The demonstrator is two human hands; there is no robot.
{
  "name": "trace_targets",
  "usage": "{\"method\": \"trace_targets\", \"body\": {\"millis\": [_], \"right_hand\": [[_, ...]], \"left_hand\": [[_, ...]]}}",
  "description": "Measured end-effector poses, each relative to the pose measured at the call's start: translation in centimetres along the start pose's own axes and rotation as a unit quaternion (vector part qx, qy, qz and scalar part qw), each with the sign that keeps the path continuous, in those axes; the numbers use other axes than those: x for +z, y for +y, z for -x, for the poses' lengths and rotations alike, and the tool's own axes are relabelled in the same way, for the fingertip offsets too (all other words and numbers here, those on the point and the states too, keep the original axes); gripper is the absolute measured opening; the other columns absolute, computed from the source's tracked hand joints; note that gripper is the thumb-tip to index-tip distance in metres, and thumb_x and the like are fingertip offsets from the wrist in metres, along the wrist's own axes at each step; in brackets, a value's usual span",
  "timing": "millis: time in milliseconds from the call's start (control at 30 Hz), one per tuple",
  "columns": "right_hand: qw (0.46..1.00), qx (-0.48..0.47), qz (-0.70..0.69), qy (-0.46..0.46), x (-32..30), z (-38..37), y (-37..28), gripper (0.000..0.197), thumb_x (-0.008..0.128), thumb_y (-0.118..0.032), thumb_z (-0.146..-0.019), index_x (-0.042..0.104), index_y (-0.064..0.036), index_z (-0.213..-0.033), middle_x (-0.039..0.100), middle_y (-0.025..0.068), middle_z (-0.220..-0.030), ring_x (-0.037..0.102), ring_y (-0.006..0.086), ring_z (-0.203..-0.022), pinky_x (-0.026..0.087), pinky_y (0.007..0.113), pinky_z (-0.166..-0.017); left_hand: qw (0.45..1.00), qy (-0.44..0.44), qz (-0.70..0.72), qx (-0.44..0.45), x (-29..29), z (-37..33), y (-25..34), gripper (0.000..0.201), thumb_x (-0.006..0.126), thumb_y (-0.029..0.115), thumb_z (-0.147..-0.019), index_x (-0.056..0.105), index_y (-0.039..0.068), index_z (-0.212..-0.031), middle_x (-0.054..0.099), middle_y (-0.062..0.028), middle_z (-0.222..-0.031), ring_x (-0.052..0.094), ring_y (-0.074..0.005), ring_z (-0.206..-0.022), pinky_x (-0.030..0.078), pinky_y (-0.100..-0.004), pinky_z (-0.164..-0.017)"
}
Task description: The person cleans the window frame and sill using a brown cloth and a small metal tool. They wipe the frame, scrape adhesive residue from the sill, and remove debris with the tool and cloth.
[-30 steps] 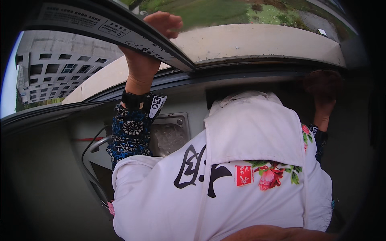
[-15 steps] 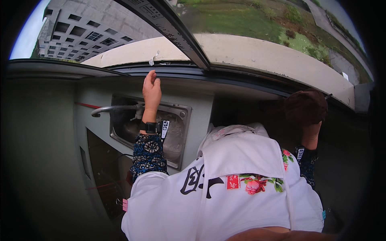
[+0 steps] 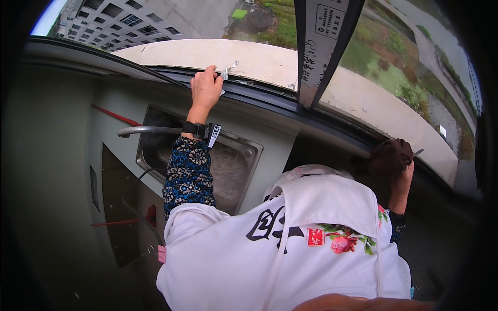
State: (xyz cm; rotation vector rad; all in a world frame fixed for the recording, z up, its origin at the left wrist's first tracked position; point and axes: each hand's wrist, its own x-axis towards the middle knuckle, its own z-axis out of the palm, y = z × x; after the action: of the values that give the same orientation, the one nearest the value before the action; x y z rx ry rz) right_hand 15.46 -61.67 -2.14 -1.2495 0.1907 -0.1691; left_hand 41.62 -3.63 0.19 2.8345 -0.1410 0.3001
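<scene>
My left hand (image 3: 205, 89) reaches to the window track with its fingers curled together. At its fingertips is a pale, crumpled scrap (image 3: 224, 74), which the fingers appear to pinch; its material is unclear. A smaller scrap (image 3: 236, 64) lies just beyond, on the cream outer ledge (image 3: 264, 59). Far to the right, my right hand (image 3: 403, 179) is closed on a dark brown cloth (image 3: 390, 157), bunched against the window frame. The cloth hides most of those fingers.
The open window's dark upright frame (image 3: 317, 52) stands between my hands. Below my left forearm is a steel sink (image 3: 248, 179) with a curved faucet (image 3: 148, 130), set in a pale green counter (image 3: 277, 150). Beyond the ledge are a concrete building (image 3: 155, 20) and grass.
My left hand has moved forward to the scrap, and its fingers have curled in. My right hand keeps the brown cloth by the frame. The whole view has shifted and turned.
</scene>
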Motion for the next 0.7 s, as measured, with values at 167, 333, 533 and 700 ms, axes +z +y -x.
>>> {"method": "trace_targets", "body": {"millis": [167, 333, 533, 700], "right_hand": [[0.996, 0.024, 0.074, 0.051, 1.0, 0.6, -1.8, 0.03, 0.062, -0.011, -0.089, 0.067, 0.0021, -0.115, 0.066, 0.0075, -0.12, 0.065, 0.0196, -0.112, 0.052, 0.033, -0.099], [0.994, -0.009, 0.11, 0.015, 1.7, 1.1, -3.0, 0.025, 0.06, -0.01, -0.09, 0.067, 0.0014, -0.111, 0.068, 0.0046, -0.109, 0.066, 0.0173, -0.105, 0.051, 0.029, -0.094], [0.997, 0.019, 0.069, -0.004, 2.0, 0.8, -3.3, 0.032, 0.061, -0.015, -0.087, 0.067, -0.001, -0.115, 0.07, 0.0056, -0.113, 0.067, 0.0161, -0.104, 0.052, 0.03, -0.093], [0.999, 0.025, 0.037, -0.004, 1.6, 0.7, -2.8, 0.037, 0.062, -0.018, -0.086, 0.066, 0.0001, -0.118, 0.069, 0.007, -0.117, 0.067, 0.0183, -0.107, 0.053, 0.033, -0.097]], "left_hand": [[0.999, 0.031, 0.016, 0.027, 0.5, 0.5, 1.5, 0.033, 0.073, 0.019, -0.085, 0.066, 0.009, -0.116, 0.072, -0.0071, -0.087, 0.064, -0.0309, -0.089, 0.051, -0.0439, -0.078], [0.994, 0.021, 0.085, 0.058, -0.5, -2.1, 2.7, 0.032, 0.072, 0.014, -0.083, 0.066, 0.01, -0.114, 0.071, -0.0089, -0.092, 0.064, -0.0308, -0.093, 0.049, -0.0446, -0.09], [0.981, 0.155, 0.04, 0.108, -4.0, -10.1, 3.9, 0.038, 0.069, 0.022, -0.092, 0.062, 0.012, -0.128, 0.071, -0.0106, -0.113, 0.068, -0.0256, -0.1, 0.054, -0.0364, -0.091], [0.975, -0.045, 0.205, 0.079, -4.0, -4.6, 5.5, 0.018, 0.063, 0.02, -0.092, 0.07, 0.007, -0.102, 0.07, -0.0115, -0.098, 0.067, -0.0295, -0.092, 0.053, -0.039, -0.083]]}}
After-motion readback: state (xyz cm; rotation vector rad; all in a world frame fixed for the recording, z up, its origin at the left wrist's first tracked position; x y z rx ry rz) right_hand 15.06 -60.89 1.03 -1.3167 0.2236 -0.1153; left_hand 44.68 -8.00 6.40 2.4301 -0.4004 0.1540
